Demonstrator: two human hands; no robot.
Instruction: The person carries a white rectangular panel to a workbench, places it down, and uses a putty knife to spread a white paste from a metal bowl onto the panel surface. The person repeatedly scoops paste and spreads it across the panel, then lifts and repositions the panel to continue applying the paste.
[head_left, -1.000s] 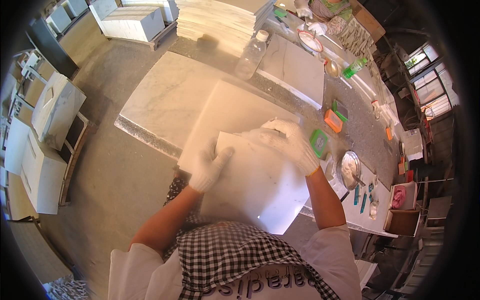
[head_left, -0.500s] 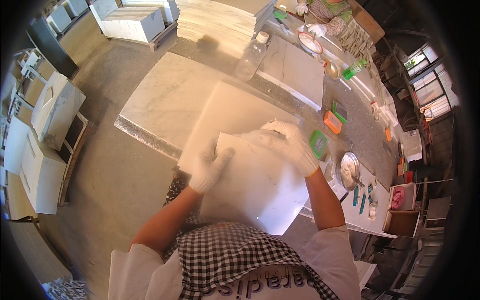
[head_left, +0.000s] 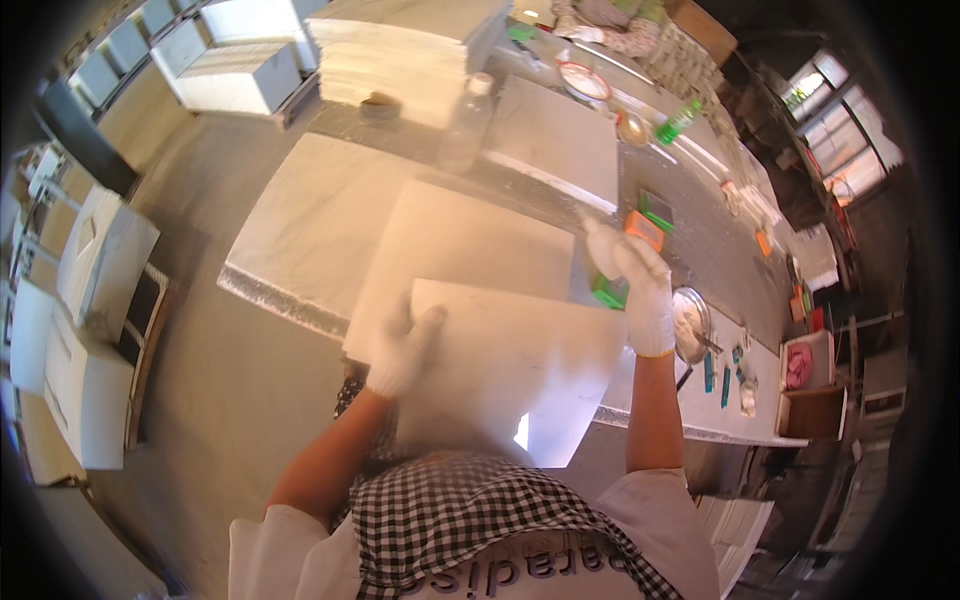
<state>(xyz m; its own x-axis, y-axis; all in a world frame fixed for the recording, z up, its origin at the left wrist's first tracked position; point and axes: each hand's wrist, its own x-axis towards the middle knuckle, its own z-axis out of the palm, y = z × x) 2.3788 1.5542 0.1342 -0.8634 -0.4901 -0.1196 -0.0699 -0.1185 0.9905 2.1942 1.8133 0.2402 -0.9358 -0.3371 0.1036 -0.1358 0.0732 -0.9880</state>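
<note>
Left hand [head_left: 400, 350], white-gloved, fingers spread, grips the left edge of a large pale square stone slab [head_left: 510, 370], thumb on top face. The slab is tilted, near edge over the person's black-and-white checked apron [head_left: 450, 520], far edge resting on another flat white stone slab [head_left: 460, 250] lying on the grey workbench [head_left: 700, 250].

Right hand [head_left: 635, 280], white-gloved, is off the slab, up at 1 o'clock from it, fingers loosely curled, holding nothing that I can see. Just under it a green rectangular block [head_left: 605, 293]; at 12 o'clock from it an orange rectangular block [head_left: 645, 230]. At 4 o'clock from the right hand a round metal bowl [head_left: 690, 325].

Further out, at 11 o'clock, a clear plastic bottle with a white cap [head_left: 465, 130] stands upright; behind it a stack of white tiles [head_left: 400, 50]. At 9 o'clock, white boxes [head_left: 100, 260] on the floor.
</note>
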